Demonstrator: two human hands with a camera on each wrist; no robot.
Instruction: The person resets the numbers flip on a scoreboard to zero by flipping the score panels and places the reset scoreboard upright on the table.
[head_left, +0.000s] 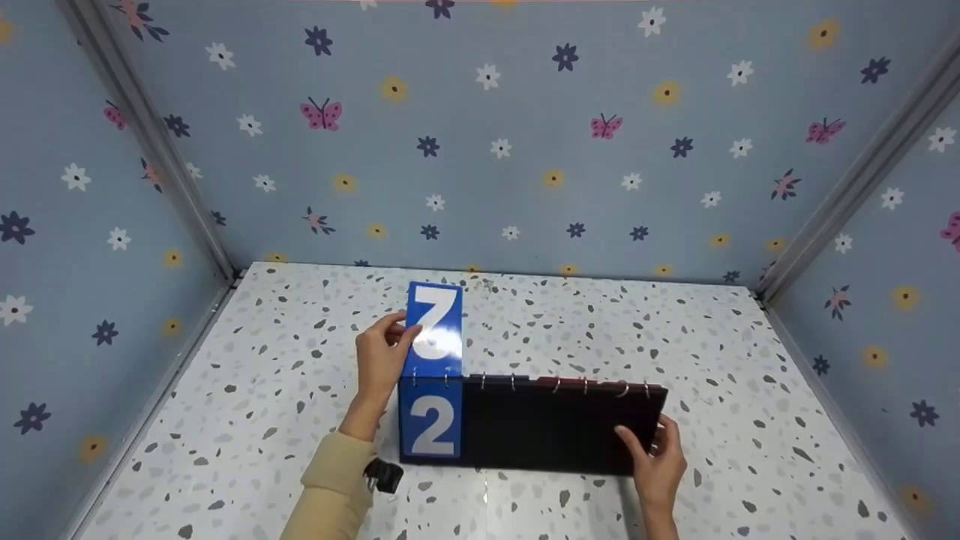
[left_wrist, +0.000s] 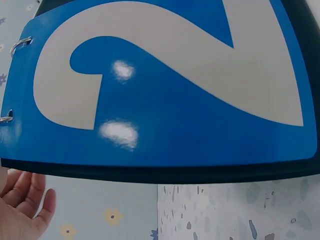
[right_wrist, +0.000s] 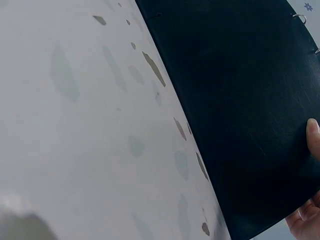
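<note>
A black flip scoreboard stands tilted on the speckled table, metal rings along its top edge. At its left end hangs a blue number card with a white 2, which fills much of the left wrist view. Above the rings, a second blue number card is raised, its white figure partly lost in glare. My left hand pinches this raised card at its left edge, thumb across the front. With the thumb on the black face and fingers behind, my right hand grips the board's right end.
Behind the board's top edge show the edges of dark blue and red cards. Flower-patterned walls enclose the speckled table at the back and both sides. A small black device sits at the left sleeve.
</note>
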